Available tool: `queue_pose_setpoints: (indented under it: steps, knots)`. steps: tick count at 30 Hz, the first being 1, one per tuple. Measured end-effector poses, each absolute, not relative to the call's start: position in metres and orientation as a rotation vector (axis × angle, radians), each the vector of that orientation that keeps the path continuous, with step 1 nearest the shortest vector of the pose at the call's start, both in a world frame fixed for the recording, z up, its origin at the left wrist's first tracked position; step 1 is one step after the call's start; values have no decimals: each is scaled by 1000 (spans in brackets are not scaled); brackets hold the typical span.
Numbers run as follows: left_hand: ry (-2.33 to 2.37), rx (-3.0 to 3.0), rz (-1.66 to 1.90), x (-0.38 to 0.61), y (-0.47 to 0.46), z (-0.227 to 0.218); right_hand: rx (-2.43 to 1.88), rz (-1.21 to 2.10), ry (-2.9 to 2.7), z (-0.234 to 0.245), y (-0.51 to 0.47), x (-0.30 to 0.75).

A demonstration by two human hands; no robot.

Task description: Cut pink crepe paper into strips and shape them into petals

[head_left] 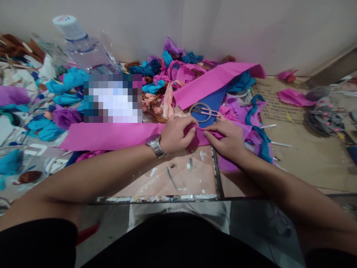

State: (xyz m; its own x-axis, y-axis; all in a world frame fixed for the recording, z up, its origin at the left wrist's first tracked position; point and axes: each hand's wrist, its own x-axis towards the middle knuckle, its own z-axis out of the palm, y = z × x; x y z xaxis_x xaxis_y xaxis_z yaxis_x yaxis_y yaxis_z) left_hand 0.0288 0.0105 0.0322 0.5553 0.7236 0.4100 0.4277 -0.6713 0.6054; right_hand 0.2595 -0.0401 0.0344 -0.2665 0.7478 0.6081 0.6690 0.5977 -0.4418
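A long strip of pink crepe paper stretches across the table from the left to between my hands. My left hand, with a metal watch on its wrist, pinches the strip's edge. Close beside it, my right hand is closed on the same paper, thumb against fingers. Whether the stuff is paper or thin cloth is hard to tell. Just beyond my fingers lie a metal ring and a pink-handled tool, perhaps scissors, on a blue sheet. Another pink strip lies behind them.
A clear plastic bottle with a white cap stands at the back left. Crumpled blue, purple and brown pieces are heaped along the back and left. A cardboard sheet lies at right, with a dark netted bundle. A blurred patch hides part of the table.
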Motion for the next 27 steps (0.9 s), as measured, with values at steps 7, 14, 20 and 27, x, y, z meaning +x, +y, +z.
queue_pose_setpoints:
  steps: [7, 14, 20, 27]
  knots:
    - [949, 2330, 918, 30, 9, 33, -1087, 103, -2003, 35, -40, 259]
    - [935, 2274, 942, 30, 10, 35, -1085, 103, -1992, 36, -39, 259]
    - [863, 2188, 996, 29, 12, 33, -1061, 96, -2001, 34, -39, 260]
    - [871, 2143, 1075, 29, 14, 36, -1035, 95, -2010, 35, -39, 259]
